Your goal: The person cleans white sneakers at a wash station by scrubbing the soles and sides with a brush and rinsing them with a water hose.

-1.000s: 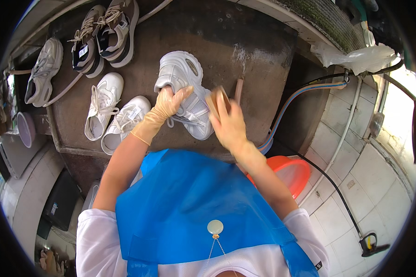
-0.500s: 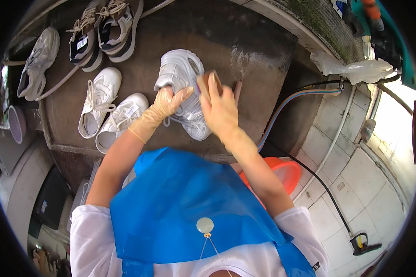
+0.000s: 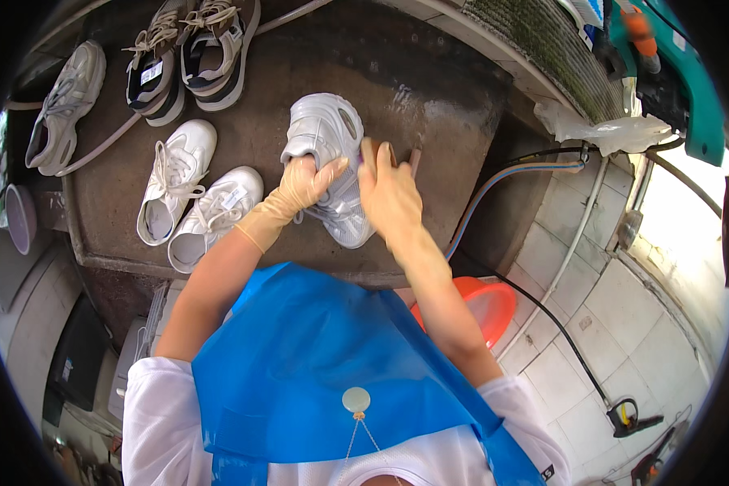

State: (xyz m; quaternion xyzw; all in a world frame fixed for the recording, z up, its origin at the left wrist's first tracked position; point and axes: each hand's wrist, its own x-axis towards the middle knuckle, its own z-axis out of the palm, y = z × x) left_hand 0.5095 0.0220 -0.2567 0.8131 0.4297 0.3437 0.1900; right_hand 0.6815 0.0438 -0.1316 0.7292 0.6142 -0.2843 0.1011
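A white chunky sneaker [image 3: 322, 121] lies on the brown work surface in front of me, its heel pointing away. My left hand [image 3: 304, 186], in a thin cream glove, grips it at the opening, fingers inside the shoe and thumb over its edge. Against the sneaker's right side is my right hand [image 3: 390, 198], also gloved and closed around a small brown-backed brush [image 3: 375, 147]. Bristles are mostly hidden by the fingers and the shoe. A pair of white lace-up shoes [image 3: 176, 170] stands just left of my left hand.
Farther left are a grey-white sneaker [image 3: 66, 105] and a pair of black-and-beige sneakers [image 3: 217, 61]. A thin hose [image 3: 105, 146] runs behind them. On the right are a blue-striped hose [image 3: 494, 182], a red basin [image 3: 490, 308] below the surface, and a spray gun [image 3: 628, 419].
My right hand with the brush has moved slightly down along the sneaker's side. My left hand keeps its grip on the shoe. The whole view has shifted a little.
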